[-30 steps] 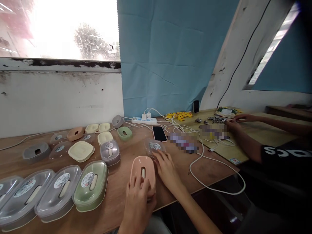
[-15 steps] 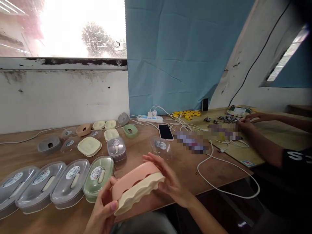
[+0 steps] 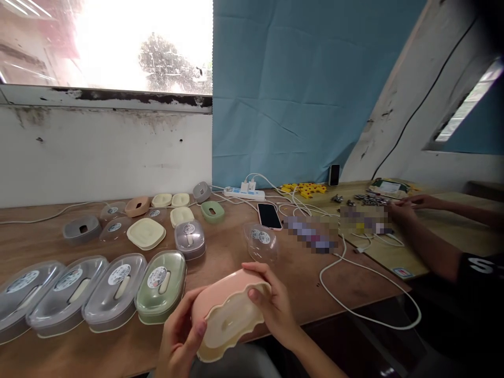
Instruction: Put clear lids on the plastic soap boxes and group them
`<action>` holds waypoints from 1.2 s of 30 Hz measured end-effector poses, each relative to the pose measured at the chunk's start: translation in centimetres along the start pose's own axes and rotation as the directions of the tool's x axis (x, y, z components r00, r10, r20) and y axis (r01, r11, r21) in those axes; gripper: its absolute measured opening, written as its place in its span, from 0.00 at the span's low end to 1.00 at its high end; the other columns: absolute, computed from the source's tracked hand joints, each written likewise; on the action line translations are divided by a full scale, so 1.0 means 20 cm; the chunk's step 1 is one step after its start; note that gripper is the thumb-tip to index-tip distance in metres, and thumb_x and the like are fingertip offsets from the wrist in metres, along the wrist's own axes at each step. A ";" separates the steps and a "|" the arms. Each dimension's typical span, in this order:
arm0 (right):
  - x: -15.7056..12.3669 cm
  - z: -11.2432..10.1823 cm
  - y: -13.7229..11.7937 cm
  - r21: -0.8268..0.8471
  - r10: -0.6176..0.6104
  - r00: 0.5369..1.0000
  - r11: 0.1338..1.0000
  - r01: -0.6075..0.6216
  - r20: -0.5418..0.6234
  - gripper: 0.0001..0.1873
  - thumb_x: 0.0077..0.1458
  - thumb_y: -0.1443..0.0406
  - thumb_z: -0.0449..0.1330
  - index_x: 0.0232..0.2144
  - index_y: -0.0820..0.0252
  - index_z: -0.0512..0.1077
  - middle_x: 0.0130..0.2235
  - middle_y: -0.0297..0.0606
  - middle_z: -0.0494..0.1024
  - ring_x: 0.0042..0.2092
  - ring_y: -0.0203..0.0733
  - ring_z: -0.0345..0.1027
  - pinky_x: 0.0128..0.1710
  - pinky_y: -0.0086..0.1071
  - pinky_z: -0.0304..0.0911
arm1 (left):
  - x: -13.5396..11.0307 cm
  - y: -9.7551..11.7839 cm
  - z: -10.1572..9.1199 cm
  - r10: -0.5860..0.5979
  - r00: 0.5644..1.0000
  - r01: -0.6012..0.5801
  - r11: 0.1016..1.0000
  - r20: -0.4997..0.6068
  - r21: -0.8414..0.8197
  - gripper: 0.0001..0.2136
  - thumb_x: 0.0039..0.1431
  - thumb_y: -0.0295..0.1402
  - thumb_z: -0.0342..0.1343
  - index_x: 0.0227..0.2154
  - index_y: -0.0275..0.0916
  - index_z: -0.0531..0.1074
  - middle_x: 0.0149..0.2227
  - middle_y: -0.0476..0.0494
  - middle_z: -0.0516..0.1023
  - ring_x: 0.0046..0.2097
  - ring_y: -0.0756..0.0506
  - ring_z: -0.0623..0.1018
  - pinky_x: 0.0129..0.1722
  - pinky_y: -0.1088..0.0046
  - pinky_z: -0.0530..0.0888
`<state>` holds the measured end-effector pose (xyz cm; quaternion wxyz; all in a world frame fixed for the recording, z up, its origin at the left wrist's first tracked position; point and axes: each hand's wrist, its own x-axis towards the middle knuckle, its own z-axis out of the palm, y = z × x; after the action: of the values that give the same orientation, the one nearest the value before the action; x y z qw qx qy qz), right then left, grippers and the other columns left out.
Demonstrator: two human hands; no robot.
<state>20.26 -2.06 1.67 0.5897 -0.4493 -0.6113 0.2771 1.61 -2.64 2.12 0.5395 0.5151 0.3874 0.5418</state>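
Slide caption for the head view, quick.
Left hand and right hand hold a tilted pink cover with a cream tray inside at the table, beside clear-lidded boxes.

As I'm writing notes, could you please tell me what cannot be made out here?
All in the head view:
Pink shell: far side, turned away from the camera.
Left hand: most fingertips, behind the pink shell.
Leftmost grey box: cut off by the left edge.
Item beside the phone: blurred by pixelation.
Label on the green lidded box: print too small.
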 end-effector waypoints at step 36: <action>0.22 -0.25 0.20 -0.815 -0.043 0.999 0.578 0.046 0.026 0.21 0.60 0.63 0.50 0.55 0.55 0.63 0.57 0.45 0.66 0.56 0.52 0.61 0.52 0.51 0.61 | 0.02 -0.21 -0.03 0.361 0.831 -0.541 0.348 0.422 0.766 0.37 0.51 0.32 0.56 0.62 0.40 0.43 0.62 0.33 0.54 0.64 0.36 0.54 0.56 0.49 0.63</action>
<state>26.54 2.68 1.01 0.3238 -0.6538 -0.6822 -0.0482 1.85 -1.62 -1.94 0.0680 0.8455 0.3961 0.3515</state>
